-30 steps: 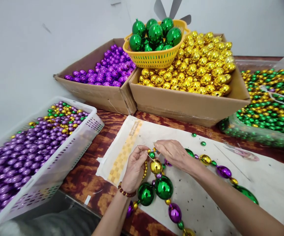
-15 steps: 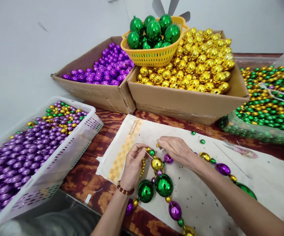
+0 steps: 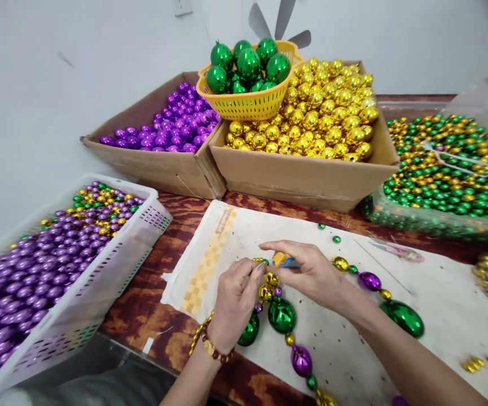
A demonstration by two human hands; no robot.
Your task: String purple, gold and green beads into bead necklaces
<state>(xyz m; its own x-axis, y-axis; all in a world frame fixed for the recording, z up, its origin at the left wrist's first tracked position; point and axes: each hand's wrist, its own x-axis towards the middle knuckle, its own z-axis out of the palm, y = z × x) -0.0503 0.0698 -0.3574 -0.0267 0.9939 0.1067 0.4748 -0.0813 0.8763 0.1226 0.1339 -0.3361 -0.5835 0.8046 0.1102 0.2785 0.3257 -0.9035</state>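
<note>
My left hand (image 3: 236, 301) pinches the end of a bead string, its fingers closed just above gold beads (image 3: 266, 291). Close on its right, my right hand (image 3: 305, 270) grips a small yellow-and-blue tool (image 3: 285, 260) pointing at the left fingertips. Below the hands hang a large green ball (image 3: 281, 314) and a purple bead (image 3: 302, 360) on the strand. Another green ball (image 3: 249, 330) is partly hidden behind my left hand. The strand also runs on beyond my right hand, with a purple bead (image 3: 369, 281) and a large green bead (image 3: 402, 318) on the white cloth (image 3: 354, 349).
A white basket (image 3: 153, 197) of mostly purple beads stands left. Behind are cardboard boxes of purple and gold beads (image 3: 303, 180), with a yellow basket (image 3: 247, 106) of green balls on top. A clear bin (image 3: 438, 211) and pink-handled scissors (image 3: 408, 255) are at right.
My right hand has moved in to my left fingertips, and the yellow-and-blue tool now shows clearly in it. My left hand has turned over the beads. The camera view has shifted slightly.
</note>
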